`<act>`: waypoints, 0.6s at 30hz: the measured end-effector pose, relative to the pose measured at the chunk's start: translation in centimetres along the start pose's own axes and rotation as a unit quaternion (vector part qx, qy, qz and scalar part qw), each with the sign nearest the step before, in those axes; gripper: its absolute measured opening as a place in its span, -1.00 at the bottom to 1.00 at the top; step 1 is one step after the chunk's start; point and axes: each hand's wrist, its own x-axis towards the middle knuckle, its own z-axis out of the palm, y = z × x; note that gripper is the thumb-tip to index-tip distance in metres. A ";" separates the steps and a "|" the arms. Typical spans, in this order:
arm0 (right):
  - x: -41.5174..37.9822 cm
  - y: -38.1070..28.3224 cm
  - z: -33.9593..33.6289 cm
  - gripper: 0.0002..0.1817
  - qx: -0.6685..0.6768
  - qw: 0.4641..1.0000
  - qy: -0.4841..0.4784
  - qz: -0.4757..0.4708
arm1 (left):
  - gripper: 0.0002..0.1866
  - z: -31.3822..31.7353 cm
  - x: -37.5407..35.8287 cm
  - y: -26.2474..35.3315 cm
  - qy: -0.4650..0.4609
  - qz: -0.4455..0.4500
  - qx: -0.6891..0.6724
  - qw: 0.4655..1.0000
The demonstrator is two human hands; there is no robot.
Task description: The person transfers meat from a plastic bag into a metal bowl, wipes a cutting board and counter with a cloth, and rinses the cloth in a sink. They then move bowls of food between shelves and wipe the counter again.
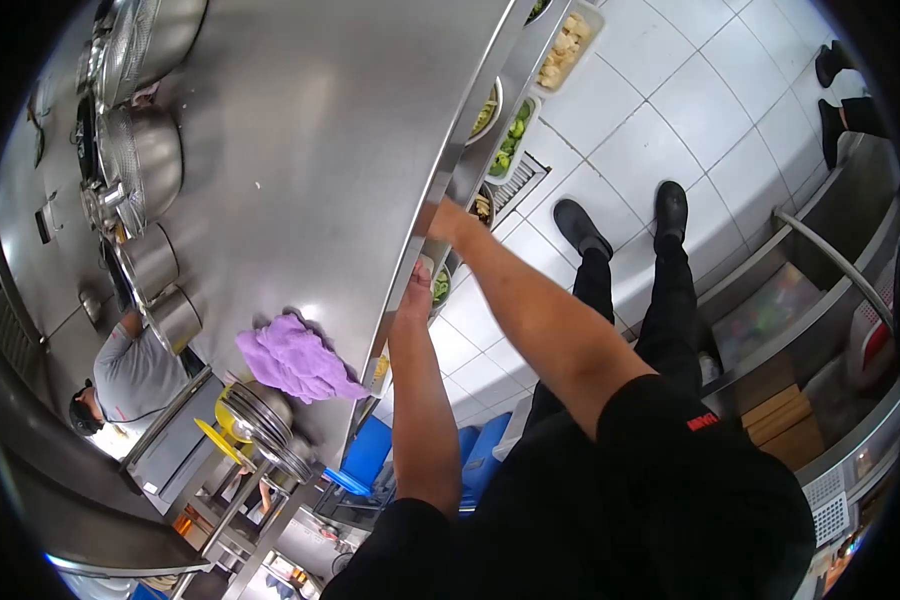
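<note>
Both my arms reach to the left, in under the front edge of a steel counter point(310, 150). My left hand point(417, 288) is closed at a pale rim below that edge, beside a container of green vegetables point(441, 286); what it grips is not clear. Farther up, my right hand point(444, 222) goes under the edge, and its fingers are hidden. Close to it is a bowl of brownish sliced food point(483, 207). Along the shelf below stand a tray of broccoli point(511, 140), a bowl of green-yellow food point(486, 110) and a tray of cauliflower point(567, 48).
On the counter lies a crumpled purple cloth point(295, 357), near stacked metal bowls point(265, 425). Steel pots point(145, 165) line its far side. Behind them works a person in grey point(140, 375). Blue bins point(370, 450) stand below. An open steel drawer point(770, 310) is at right; another person's shoes point(828, 130) show beyond.
</note>
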 end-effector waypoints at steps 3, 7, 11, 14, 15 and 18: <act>0.5 0.1 2.1 -0.62 -0.025 1.000 0.018 0.000 | -0.67 0.1 0.3 -0.6 0.076 0.152 0.202 0.965; -2.3 -4.0 -5.7 -0.60 0.021 0.967 0.027 0.254 | -0.66 0.4 1.0 -0.1 0.129 0.273 0.248 0.921; -1.8 -1.2 -5.2 -0.53 0.003 0.932 0.081 0.355 | -0.64 4.5 -0.7 3.9 0.106 0.005 -0.279 0.954; -0.3 5.2 0.3 -0.48 0.038 0.950 0.032 0.307 | -0.64 3.7 -1.0 2.9 0.004 0.037 -0.158 0.987; 0.0 6.6 1.7 -0.46 0.043 0.955 0.022 0.293 | -0.65 2.7 -1.0 2.4 -0.076 0.073 -0.052 0.993; 0.2 8.9 3.7 -0.41 0.015 0.966 0.030 0.257 | -0.61 0.7 0.1 2.2 -0.012 0.052 -0.048 0.997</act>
